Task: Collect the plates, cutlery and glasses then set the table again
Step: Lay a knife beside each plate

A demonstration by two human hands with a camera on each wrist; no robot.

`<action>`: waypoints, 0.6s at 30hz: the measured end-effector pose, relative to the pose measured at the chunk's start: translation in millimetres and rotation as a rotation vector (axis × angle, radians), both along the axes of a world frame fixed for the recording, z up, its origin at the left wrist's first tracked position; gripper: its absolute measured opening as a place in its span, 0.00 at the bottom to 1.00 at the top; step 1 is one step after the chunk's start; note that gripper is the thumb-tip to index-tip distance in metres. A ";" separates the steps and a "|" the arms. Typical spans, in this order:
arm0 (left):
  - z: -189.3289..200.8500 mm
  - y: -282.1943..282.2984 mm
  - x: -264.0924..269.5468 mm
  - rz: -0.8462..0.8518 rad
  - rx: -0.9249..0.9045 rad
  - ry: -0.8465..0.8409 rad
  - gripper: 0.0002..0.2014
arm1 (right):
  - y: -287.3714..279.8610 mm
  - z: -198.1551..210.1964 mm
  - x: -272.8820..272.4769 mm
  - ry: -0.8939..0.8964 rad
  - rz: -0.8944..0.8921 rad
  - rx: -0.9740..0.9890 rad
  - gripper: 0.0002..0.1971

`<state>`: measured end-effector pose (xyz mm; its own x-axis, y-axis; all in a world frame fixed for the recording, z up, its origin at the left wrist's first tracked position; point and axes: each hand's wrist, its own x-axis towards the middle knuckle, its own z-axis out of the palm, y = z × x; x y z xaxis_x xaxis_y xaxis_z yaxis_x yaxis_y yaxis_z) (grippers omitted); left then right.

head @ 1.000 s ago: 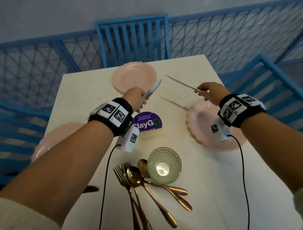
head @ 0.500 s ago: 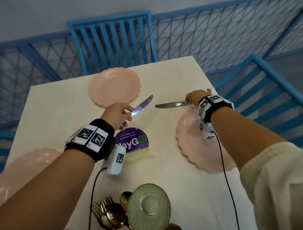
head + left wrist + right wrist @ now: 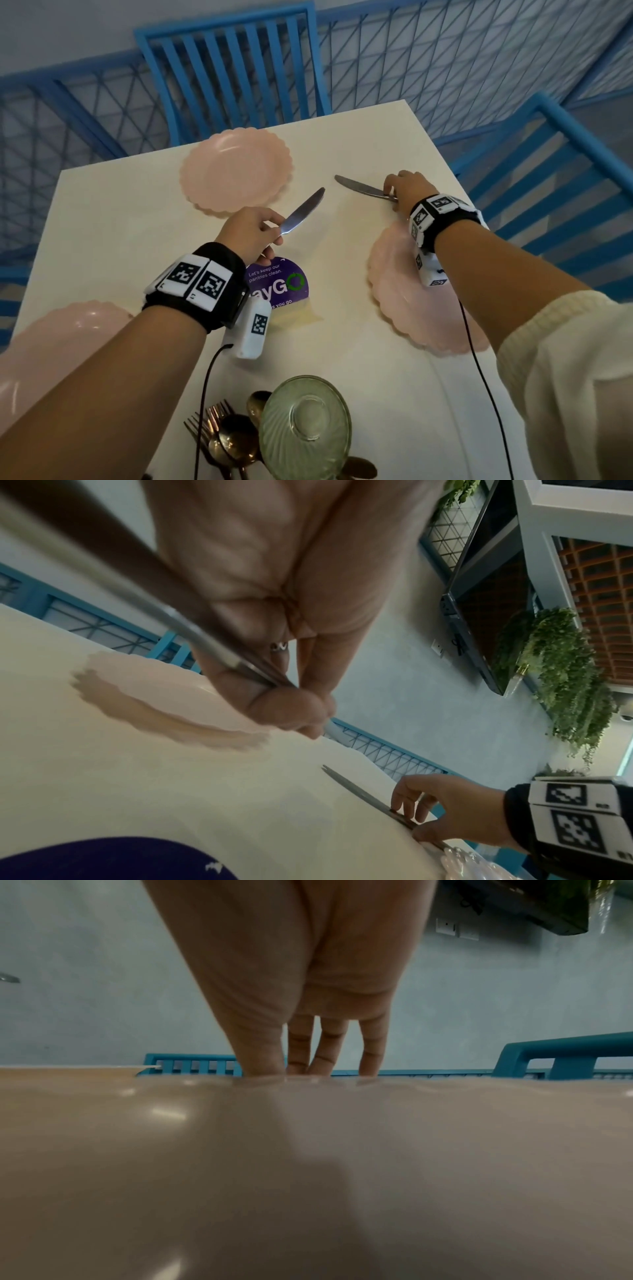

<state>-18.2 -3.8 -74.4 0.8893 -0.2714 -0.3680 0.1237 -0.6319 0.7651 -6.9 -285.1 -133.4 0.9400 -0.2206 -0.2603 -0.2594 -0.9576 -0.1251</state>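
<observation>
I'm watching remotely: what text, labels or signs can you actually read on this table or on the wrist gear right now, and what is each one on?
"Let's keep our pantries clean." on the purple sticker on the table.
"ayGO" on the same sticker; its first letters are hidden behind the left wrist.
"s you go" along the sticker's lower edge, start hidden.
Square black-and-white code tags on the wristbands: patterns only, with no words.
Plates, knives and the glass show no readable text.

Knives [image 3: 303,212], [image 3: 363,187]: polished silvery metal, smooth.
Plates [image 3: 236,171], [image 3: 411,308], [image 3: 61,329]: pale pink, scalloped rims, glossy (plastic or glazed ware, cannot tell).
Glass [image 3: 305,428]: ribbed, green-tinted, clear.
Spoons and forks [image 3: 226,438]: shiny copper-gold metal.
Counter [image 3: 137,222]: cream, smooth, faint sheen.
Sticker [image 3: 279,284]: purple, printed.
Sleeve [image 3: 565,359]: cream ribbed knit.
Wristbands [image 3: 195,284]: matt black cloth.
</observation>
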 end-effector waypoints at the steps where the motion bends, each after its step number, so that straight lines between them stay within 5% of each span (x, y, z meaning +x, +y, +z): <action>1: -0.3 0.3 -0.2 0.005 -0.004 0.001 0.10 | 1.0 1.1 1.4 0.006 -0.006 0.001 0.16; 8: -3.4 3.2 -0.2 0.019 -0.011 -0.003 0.09 | 6.9 14.7 12.4 0.230 -0.088 0.007 0.16; 18: 2.0 1.8 -4.8 -0.007 0.001 -0.007 0.08 | 2.6 18.8 7.6 0.315 -0.126 -0.078 0.16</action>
